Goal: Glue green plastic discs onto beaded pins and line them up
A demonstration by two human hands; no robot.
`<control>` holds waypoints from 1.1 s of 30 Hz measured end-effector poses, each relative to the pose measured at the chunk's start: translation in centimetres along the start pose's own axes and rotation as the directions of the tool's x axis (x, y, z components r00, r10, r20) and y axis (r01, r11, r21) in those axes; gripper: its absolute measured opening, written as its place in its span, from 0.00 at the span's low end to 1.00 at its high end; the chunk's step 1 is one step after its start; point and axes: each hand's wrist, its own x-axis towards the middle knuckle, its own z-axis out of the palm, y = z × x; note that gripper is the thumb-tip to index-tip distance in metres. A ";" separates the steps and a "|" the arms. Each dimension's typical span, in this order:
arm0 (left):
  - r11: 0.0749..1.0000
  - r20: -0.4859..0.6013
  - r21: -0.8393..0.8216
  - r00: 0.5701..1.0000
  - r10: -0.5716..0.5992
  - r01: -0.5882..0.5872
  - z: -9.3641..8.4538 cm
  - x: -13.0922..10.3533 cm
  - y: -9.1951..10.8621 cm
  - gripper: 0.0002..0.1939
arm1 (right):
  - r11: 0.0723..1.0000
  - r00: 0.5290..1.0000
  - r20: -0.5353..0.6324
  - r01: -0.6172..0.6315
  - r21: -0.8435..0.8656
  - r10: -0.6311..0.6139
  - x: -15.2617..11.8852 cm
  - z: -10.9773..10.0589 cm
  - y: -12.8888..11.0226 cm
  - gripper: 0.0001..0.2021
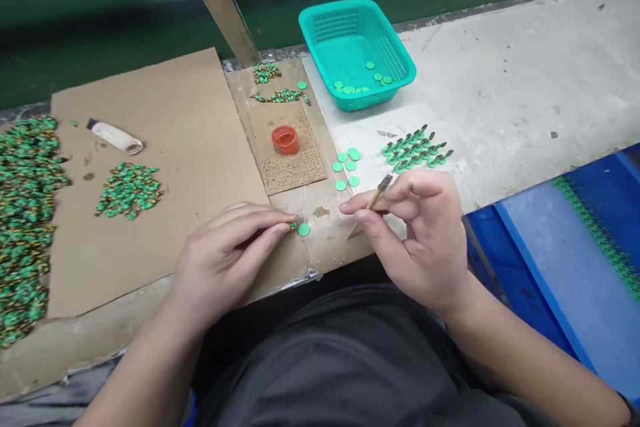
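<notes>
My left hand (235, 247) is closed in a pinch at the table's front edge. A bit of a small green painted piece (293, 225) shows at its fingertips. Right beside them is a flat green disc (304, 229); whether it touches the piece I cannot tell. My right hand (420, 233) holds a thin wooden stick with a dark tip (377, 195) between thumb and fingers, the tip pointing up and away. Beyond that hand, several loose green discs (343, 157) lie flat, and several discs with dark-tipped pieces standing on them (415, 150) form rows.
A turquoise basket (357, 103) holds several discs. A small red cup (285, 139) stands on a speckled cardboard piece (295, 177). At left, a white bottle (115, 137) and a small green pile (129, 190) lie on cardboard (200, 147), beside a large heap (25, 227). Blue trays (560, 267) sit lower right.
</notes>
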 end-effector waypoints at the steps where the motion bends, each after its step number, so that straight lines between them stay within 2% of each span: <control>1: 1.000 0.010 -0.011 1.000 -0.001 0.001 0.1 0.0 -0.1 0.08 | 0.999 1.000 0.016 0.010 -0.040 -0.009 0.0 0.1 0.0 0.15; 5: 0.999 0.001 -0.029 1.000 -0.014 0.014 0.5 -0.3 -0.3 0.08 | 0.979 0.990 0.143 0.040 -0.199 -0.011 -0.1 -0.1 0.2 0.05; 7: 0.999 -0.008 -0.026 1.000 -0.022 0.022 0.7 -0.3 -0.2 0.08 | 0.974 0.986 0.167 0.034 -0.225 0.004 -0.3 -0.1 0.4 0.04; 12: 0.998 -0.007 -0.005 0.998 -0.056 0.056 0.9 -0.1 0.1 0.07 | 0.978 0.988 0.141 -0.034 -0.205 0.063 -0.8 0.1 0.6 0.03; 16: 1.000 -0.002 0.009 1.000 -0.017 0.017 1.0 0.0 0.1 0.06 | 0.977 0.989 0.124 -0.055 -0.204 0.082 -1.0 0.2 0.6 0.03; 29: 0.994 -0.018 0.051 0.995 0.097 -0.096 1.1 -0.4 -0.2 0.05 | 0.975 0.989 0.138 -0.018 -0.220 0.049 -1.1 0.1 0.5 0.03; 33: 0.993 -0.008 0.054 0.995 0.102 -0.102 1.1 -0.3 0.1 0.04 | 0.970 0.979 0.199 0.005 -0.243 0.044 -0.9 -0.4 0.3 0.05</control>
